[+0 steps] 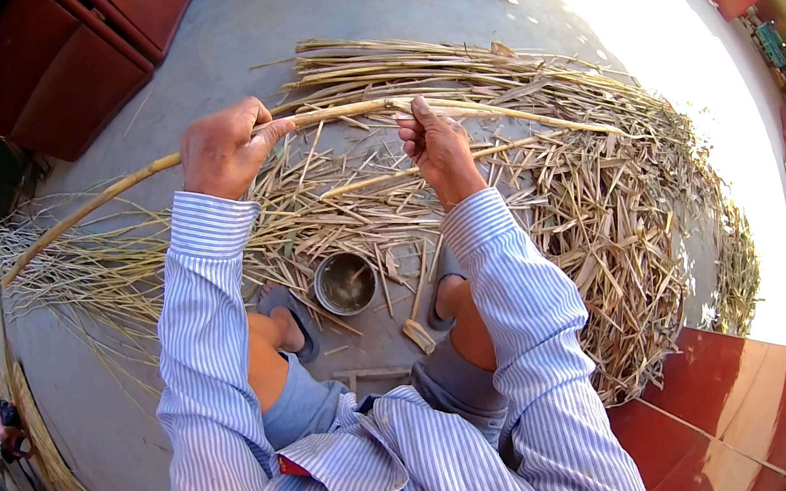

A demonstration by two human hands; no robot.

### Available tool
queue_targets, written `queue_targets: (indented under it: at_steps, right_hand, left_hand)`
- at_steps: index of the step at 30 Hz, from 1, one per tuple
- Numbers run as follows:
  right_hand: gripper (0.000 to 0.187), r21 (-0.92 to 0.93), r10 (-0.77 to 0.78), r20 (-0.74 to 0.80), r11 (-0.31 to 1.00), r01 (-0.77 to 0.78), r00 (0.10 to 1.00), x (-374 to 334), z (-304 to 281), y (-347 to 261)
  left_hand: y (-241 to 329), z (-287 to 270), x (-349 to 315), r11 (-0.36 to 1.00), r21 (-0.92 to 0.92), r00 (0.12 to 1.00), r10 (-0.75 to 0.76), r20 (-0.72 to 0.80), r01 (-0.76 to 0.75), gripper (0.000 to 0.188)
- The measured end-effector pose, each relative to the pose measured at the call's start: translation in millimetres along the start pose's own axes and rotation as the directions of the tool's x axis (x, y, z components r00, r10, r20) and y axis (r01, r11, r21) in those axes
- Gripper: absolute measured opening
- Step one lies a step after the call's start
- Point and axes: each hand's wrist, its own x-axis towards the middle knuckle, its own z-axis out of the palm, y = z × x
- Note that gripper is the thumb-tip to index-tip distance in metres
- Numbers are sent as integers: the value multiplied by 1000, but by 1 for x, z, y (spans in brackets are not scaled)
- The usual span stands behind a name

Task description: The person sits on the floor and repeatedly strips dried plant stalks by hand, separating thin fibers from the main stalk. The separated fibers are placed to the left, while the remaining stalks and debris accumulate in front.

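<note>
- Grey floor (pixel 253 24) carries everything, running from the upper left of the frame to its lower left, with strong sunlight across the upper right.
- Right of centre, a heap of dry leaf strips (pixel 609 264) is spread loosely; it looks papery and light, likely to crumble or slide apart if grabbed by the edge.
- Across the upper centre lies a bundle of stalks (pixel 388 56), roughly parallel, probably stiff and best lifted by the middle.
- At the left of the frame, thin green-yellow stems (pixel 104 252) fan out, apparently springy and easily tangled.
- One long stalk (pixel 340 116) runs from the left of the frame up to the upper centre, raised above the floor in a gentle curve. It looks light, smooth and firm yet flexible, thicker on its left half and tapering to the right, so the thin end should bend or split sooner. The thick part offers the safer hold.
- On that thick part, the left hand (pixel 225 146) has its fingers wrapped round the stalk, thumb laid along it.
- Farther right, the right hand (pixel 441 148) pinches the stalk between thumb and fingers.
- Below both, at centre, stands a round metal pot (pixel 317 285).
</note>
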Motion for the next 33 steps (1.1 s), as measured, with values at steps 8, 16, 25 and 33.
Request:
queue_targets:
  at_steps: [8, 16, 25, 33]
  right_hand:
    - [24, 488, -35, -511, 811, 323, 859, 31, -132, -64]
    - [34, 556, 27, -332, 813, 172, 943, 42, -138, -65]
    - [27, 196, 61, 220, 975, -106, 974, -12, 6, -17]
    - [27, 146, -39, 123, 989, 21, 992, -11, -20, -24]
  left_hand:
    - [-17, -2, -2, 1000, 8, 1000, 26, -16, -26, 29]
    - [-36, -56, -26, 985, 22, 980, -174, 91, 173, 27]
    - [-6, 2, -9, 945, 179, 957, 286, -42, -274, 38]
    - [1, 14, -4, 998, 17, 994, 61, 85, -63, 38]
